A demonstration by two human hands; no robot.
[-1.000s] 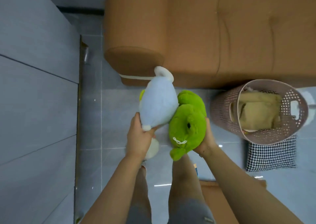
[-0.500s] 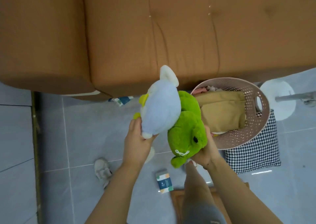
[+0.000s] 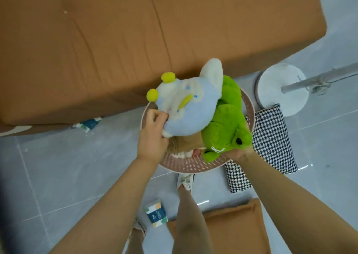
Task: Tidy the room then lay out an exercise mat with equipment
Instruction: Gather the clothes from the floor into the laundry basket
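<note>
Looking down, I see my left hand [image 3: 153, 137] gripping the pale blue plush toy [image 3: 186, 108] and my right hand [image 3: 237, 154] cupped under the green plush toy [image 3: 226, 125], both toys directly over the pink perforated basket [image 3: 193, 164]. The brown sofa [image 3: 116, 40] fills the far side. A houndstooth cushion [image 3: 271, 137] lies right of the basket, a small box [image 3: 156, 213] near my legs.

- Grey tiled floor [image 3: 58, 166] carries a brown sofa [image 3: 116, 40] and a perforated pink basket [image 3: 191, 164].
- Houndstooth cushion [image 3: 271, 137], white lamp base [image 3: 280, 87], tissue packet [image 3: 156, 213], brown cushion [image 3: 232, 230] lie alongside.
</note>
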